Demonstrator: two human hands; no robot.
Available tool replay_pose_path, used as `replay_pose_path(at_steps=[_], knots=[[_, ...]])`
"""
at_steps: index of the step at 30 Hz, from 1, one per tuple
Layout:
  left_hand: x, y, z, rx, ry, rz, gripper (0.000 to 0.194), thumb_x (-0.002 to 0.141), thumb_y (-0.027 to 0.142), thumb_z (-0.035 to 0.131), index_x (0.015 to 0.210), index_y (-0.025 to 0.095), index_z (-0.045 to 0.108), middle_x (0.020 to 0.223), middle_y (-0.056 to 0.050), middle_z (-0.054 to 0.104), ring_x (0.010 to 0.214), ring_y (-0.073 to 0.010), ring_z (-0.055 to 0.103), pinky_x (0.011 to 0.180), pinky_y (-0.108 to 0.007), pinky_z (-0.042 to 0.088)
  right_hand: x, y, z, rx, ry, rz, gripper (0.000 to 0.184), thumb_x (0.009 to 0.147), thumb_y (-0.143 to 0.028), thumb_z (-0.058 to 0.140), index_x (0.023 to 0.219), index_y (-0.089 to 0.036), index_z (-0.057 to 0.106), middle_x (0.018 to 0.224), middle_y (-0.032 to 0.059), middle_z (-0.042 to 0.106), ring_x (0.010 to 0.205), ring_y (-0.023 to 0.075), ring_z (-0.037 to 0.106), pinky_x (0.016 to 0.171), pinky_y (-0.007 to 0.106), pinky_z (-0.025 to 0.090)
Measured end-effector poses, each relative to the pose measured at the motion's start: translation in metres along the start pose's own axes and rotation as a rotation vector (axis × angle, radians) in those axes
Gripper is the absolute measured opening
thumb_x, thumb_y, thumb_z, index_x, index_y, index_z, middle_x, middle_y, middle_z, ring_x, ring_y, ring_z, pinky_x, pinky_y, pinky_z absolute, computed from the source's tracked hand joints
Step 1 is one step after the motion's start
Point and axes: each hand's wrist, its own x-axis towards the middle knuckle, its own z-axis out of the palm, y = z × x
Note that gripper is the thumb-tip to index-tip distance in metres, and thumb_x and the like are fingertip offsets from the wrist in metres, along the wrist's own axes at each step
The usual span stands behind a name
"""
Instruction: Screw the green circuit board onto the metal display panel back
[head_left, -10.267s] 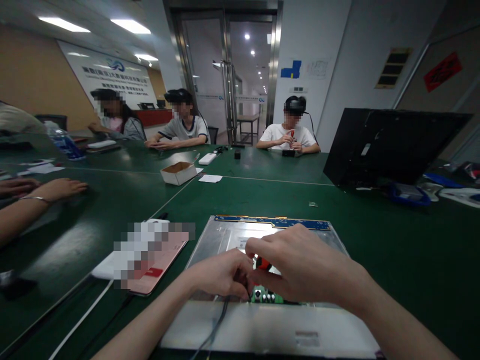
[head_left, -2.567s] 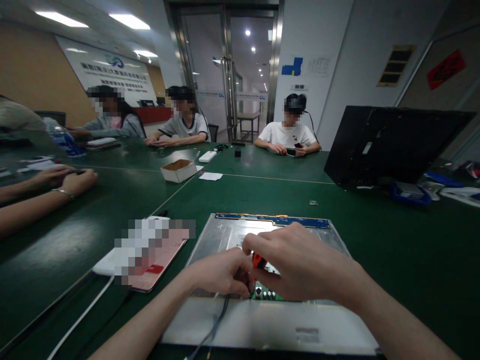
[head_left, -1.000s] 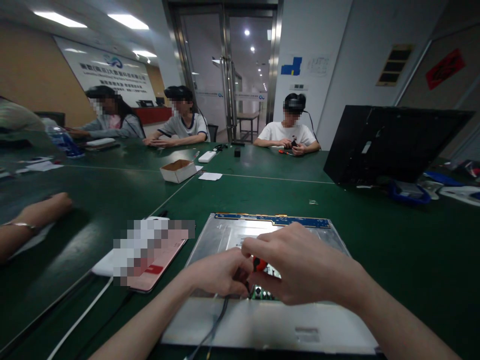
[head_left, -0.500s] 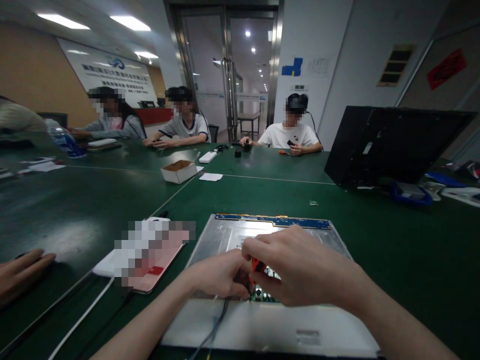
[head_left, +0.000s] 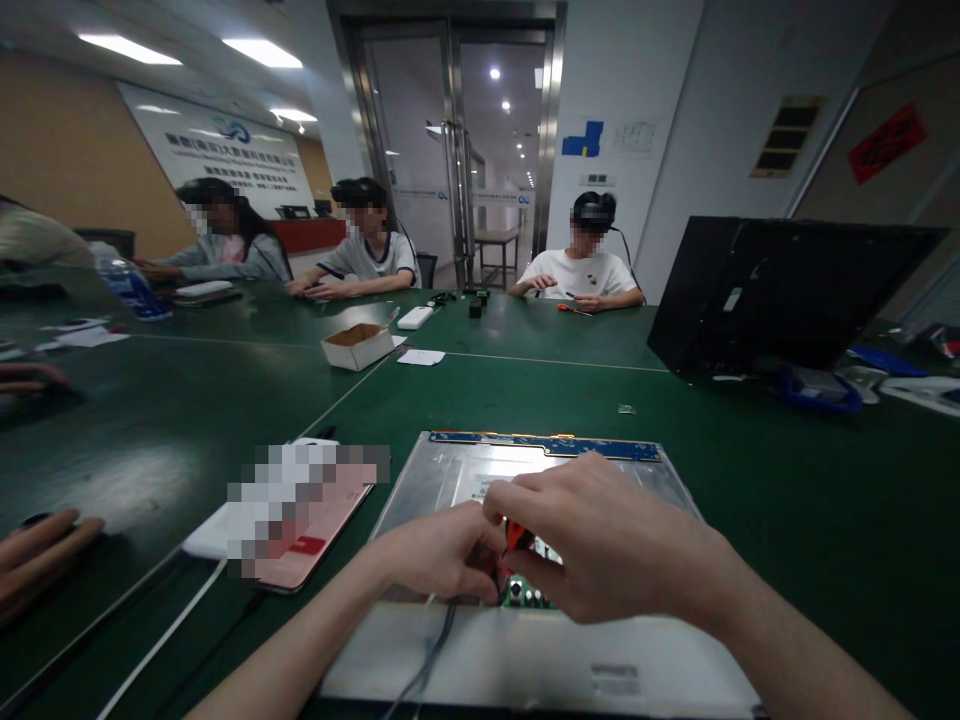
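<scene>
My right hand [head_left: 604, 535] is closed round the red-and-black handle of a screwdriver [head_left: 516, 537], which points down. Its tip is hidden by the fingers. Beside it, my left hand [head_left: 450, 550] has its fingers curled in low by the tool; what they pinch is out of sight. Both hands are over a green circuit board [head_left: 525, 594] on the silver back of a flat display panel [head_left: 420, 495]. Along the panel's far edge runs a blue circuit strip [head_left: 480, 441]. Dark wires [head_left: 435, 652] trail from under my left hand toward the near edge.
A pink phone [head_left: 315, 545] lies left of the panel on a white power bank [head_left: 206, 535] with cables. Another person's hand [head_left: 49, 555] rests farther left. A small open box [head_left: 358, 347] stands ahead, a black monitor [head_left: 780, 300] at right. Several people sit across the green table [head_left: 525, 385].
My hands stay at nearly the same spot, with the screwdriver handle slightly shifted. Across the table, the person in white has drawn one hand back from the small black objects.
</scene>
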Motion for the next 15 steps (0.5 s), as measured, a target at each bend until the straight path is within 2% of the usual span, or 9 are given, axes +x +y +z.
replay_pose_path(at_steps=[9, 15], knots=[[0.0005, -0.0007, 0.0007, -0.041, -0.014, -0.018, 0.014, 0.071, 0.023, 0.069, 0.083, 0.015, 0.069, 0.07, 0.0, 0.063, 0.063, -0.0159, 0.057, 0.055, -0.022, 0.041, 0.0014, 0.0013, 0.0014, -0.009, 0.003, -0.005, 0.005, 0.085, -0.022, 0.052, 0.088, -0.021, 0.048, 0.08, -0.0018, 0.062, 0.059, 0.0109, 0.042, 0.05, 0.026, 0.02], [0.002, -0.0003, -0.0006, -0.055, -0.002, 0.051, 0.01, 0.068, 0.019, 0.069, 0.078, 0.016, 0.068, 0.07, 0.0, 0.062, 0.064, -0.016, 0.057, 0.054, -0.022, 0.04, 0.0023, 0.0007, 0.0018, -0.042, 0.009, 0.02, 0.004, 0.087, -0.024, 0.051, 0.088, -0.02, 0.049, 0.075, -0.0016, 0.061, 0.058, 0.0108, 0.043, 0.05, 0.027, 0.019]])
